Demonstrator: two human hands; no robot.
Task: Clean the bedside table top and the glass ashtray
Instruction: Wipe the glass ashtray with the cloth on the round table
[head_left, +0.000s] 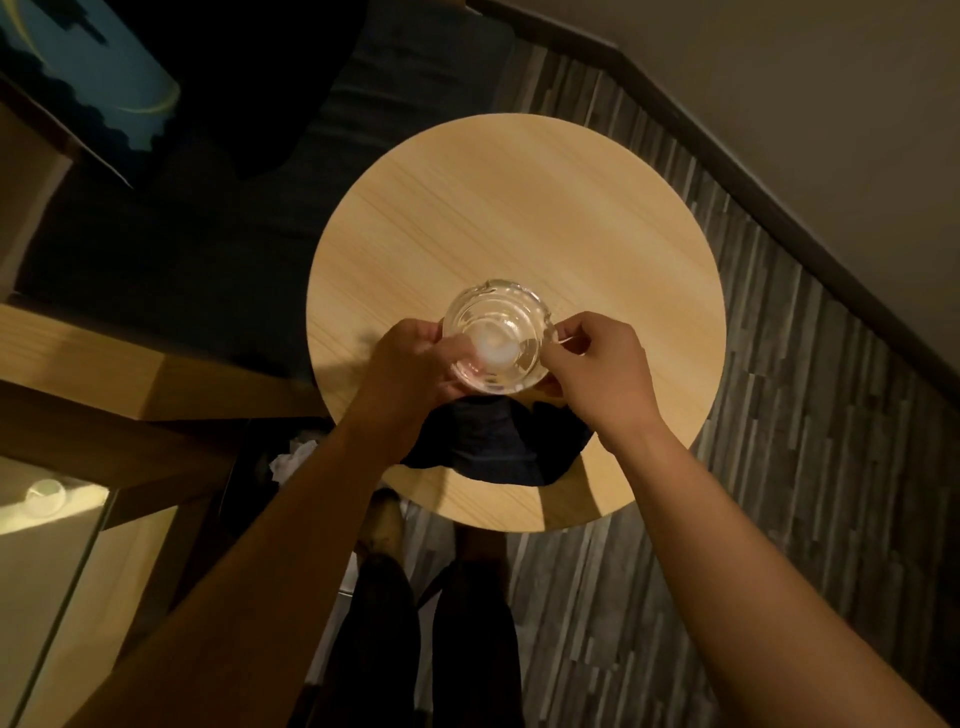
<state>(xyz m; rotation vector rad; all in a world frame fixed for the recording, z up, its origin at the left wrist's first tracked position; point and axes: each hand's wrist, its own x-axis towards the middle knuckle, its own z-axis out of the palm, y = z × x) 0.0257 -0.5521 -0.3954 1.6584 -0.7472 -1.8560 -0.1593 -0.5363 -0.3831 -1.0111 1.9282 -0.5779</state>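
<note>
A round clear glass ashtray (497, 335) is held between both hands over the round light-wood bedside table top (519, 208). My left hand (410, 364) grips its left side, with fingers under and along the rim. On the right rim my right hand (597, 369) pinches the glass with fingertips. A dark cloth (498, 447) lies crumpled on the table just below the ashtray, near the front edge. Whether the ashtray touches the table I cannot tell.
Dark seating or bedding (208, 249) lies to the left of the table. A wooden ledge (78, 358) and a glass surface (47, 545) sit at the lower left. Striped grey flooring (779, 415) and a dark baseboard (779, 218) run along the right. My legs (431, 623) stand below the table.
</note>
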